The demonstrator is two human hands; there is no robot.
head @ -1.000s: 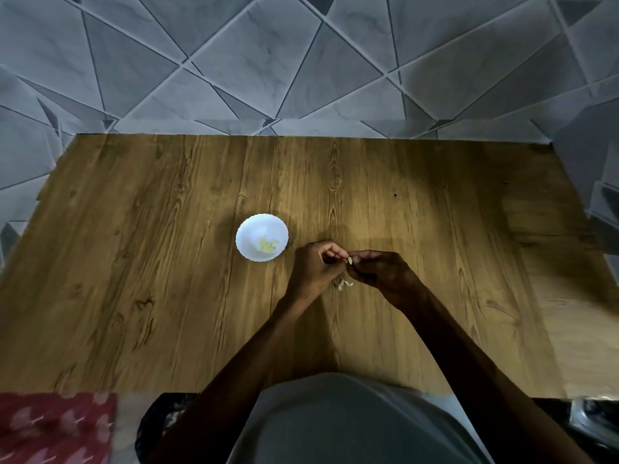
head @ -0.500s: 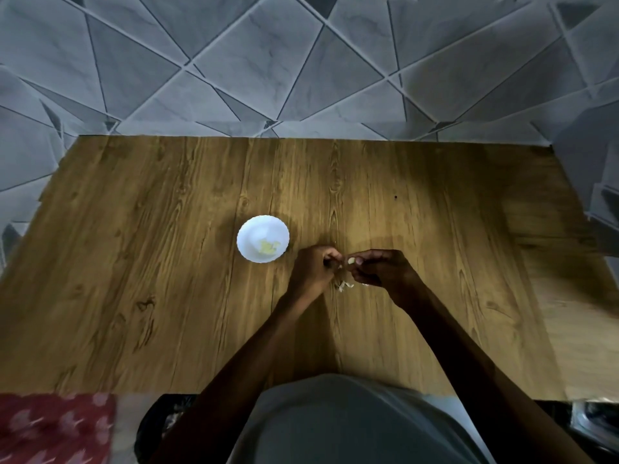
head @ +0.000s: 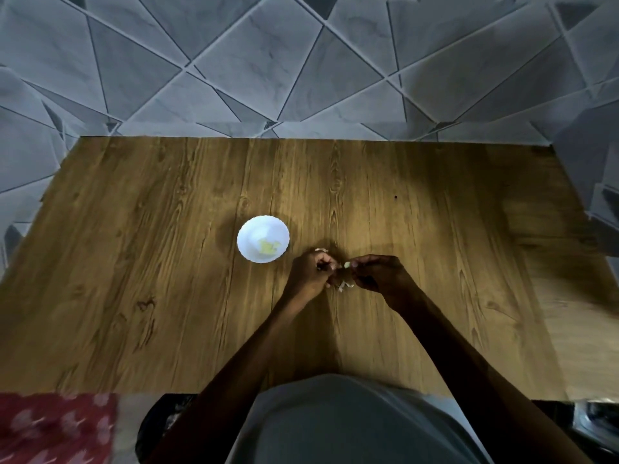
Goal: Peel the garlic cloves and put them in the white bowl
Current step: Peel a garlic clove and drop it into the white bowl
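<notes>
A person's two bare hands meet just below the centre of the frame over a brown wood-grain table [head: 134,296], its laminate surface streaked with long dark grain lines and knots. The left hand [head: 310,274] is curled into a loose fist, fingers folded inward, and whether it holds anything inside cannot be told. The right hand [head: 376,274] is pinched closed, thumb and forefinger tips gripping a small pale garlic clove [head: 347,264] that shows as a smooth, rounded nub in the narrow gap between the two hands. Just beneath the fingertips, thin whitish scraps of papery garlic skin [head: 345,287] lie crumpled on the wood, and another pale scrap [head: 321,250] peeks out at the top of the left knuckles. To the upper left of the hands, near but not touching them, sits a small round white bowl [head: 249,231] with a softly scalloped rim and a glossy inside; a few yellowish peeled garlic pieces [head: 268,246] rest at its bottom, toward the lower right of the bowl. Both forearms run up from the bottom of the frame, flanking a smooth grey garment [head: 335,423] at the lower centre. A red patterned cloth [head: 50,426] with pale blurred motifs fills the lower left corner. Across the top of the frame, grey marble-look floor tiles [head: 234,61] are cut into sharp triangles by lighter grout lines.
</notes>
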